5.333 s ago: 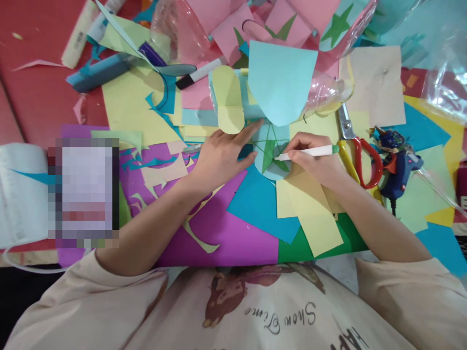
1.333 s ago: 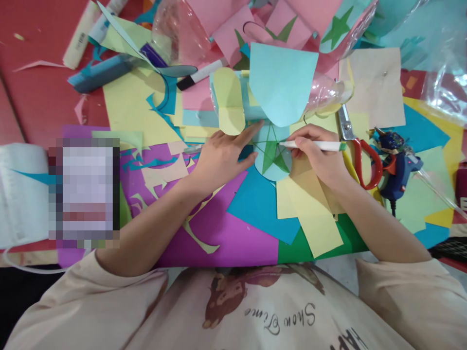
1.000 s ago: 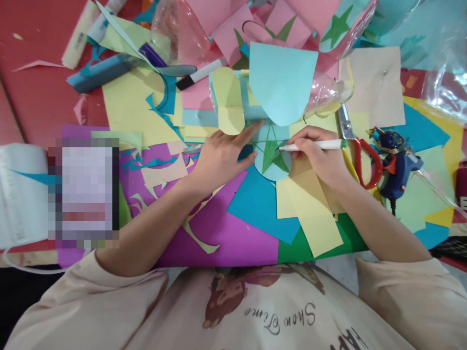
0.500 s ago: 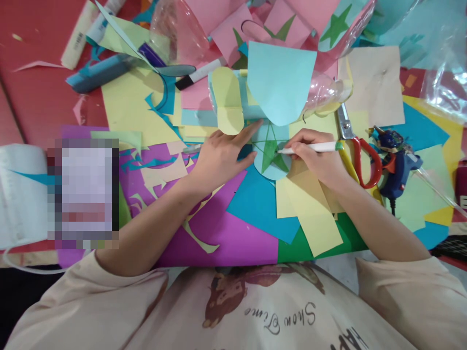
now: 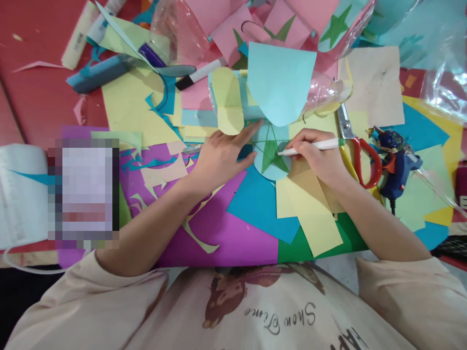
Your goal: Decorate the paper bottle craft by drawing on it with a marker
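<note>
My right hand is closed around a white pen with a green end. Its tip rests on a green star drawn on a light blue paper disc. My left hand lies flat with fingers stretched out, pressing the left edge of that disc; its forefinger points up along the rim. Above the disc stands a larger light blue paper shape and a folded pale yellow piece. Coloured paper sheets lie under both hands.
Red-handled scissors and a blue glue gun lie right of my right hand. A black-capped marker, a blue tube and clear plastic bottles sit at the back. A white roll is at the left.
Since five seconds ago the pen tip has moved up from the star's lower right to its middle right. Over the last second it slid slightly down and left. My left hand has stayed put.
</note>
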A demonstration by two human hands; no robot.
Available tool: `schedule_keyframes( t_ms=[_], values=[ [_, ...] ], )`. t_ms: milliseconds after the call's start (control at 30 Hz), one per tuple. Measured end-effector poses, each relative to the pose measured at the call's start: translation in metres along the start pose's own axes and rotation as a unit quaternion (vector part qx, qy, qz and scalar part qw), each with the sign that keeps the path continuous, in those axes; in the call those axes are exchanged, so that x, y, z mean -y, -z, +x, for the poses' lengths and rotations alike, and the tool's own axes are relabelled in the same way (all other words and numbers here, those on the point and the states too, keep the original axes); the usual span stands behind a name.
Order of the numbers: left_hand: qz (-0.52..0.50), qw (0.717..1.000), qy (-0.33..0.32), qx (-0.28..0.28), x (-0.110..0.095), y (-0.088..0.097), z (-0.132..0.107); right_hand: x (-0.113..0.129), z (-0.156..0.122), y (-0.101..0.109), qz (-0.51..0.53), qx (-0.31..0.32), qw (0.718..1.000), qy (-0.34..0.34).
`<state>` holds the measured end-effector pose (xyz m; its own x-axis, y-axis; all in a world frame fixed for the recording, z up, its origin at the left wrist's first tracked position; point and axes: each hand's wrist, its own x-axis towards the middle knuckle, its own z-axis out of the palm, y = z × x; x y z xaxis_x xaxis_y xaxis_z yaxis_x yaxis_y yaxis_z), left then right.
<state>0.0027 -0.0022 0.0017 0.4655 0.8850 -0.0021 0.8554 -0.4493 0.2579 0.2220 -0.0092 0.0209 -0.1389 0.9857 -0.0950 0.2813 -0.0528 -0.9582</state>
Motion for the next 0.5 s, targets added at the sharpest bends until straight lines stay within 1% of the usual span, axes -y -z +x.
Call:
schedule_keyframes(
  t_ms=[133,233,300,400,500],
  values=[
    [-0.012,1.000,-0.004,-0.007,-0.0003,0.0007,0.0000,0.0012,-0.0012,-0.0007,-0.027,0.011,1.000,0.010],
    [-0.008,1.000,-0.012,-0.016,-0.0004,0.0008,0.0001,-0.0015,-0.0011,-0.0001,-0.010,0.017,1.000,0.002],
    [-0.005,1.000,-0.009,-0.012,-0.0007,0.0012,0.0002,-0.0029,-0.0006,0.0002,0.004,0.018,1.000,-0.003],
    [-0.005,1.000,-0.008,-0.005,-0.0009,0.0019,0.0002,-0.0028,-0.0003,0.0004,-0.006,0.023,1.000,0.009],
    [-0.009,1.000,-0.012,-0.012,-0.0001,0.0011,-0.0003,-0.0024,-0.0009,0.0007,-0.019,0.034,0.999,0.025]
  ],
)
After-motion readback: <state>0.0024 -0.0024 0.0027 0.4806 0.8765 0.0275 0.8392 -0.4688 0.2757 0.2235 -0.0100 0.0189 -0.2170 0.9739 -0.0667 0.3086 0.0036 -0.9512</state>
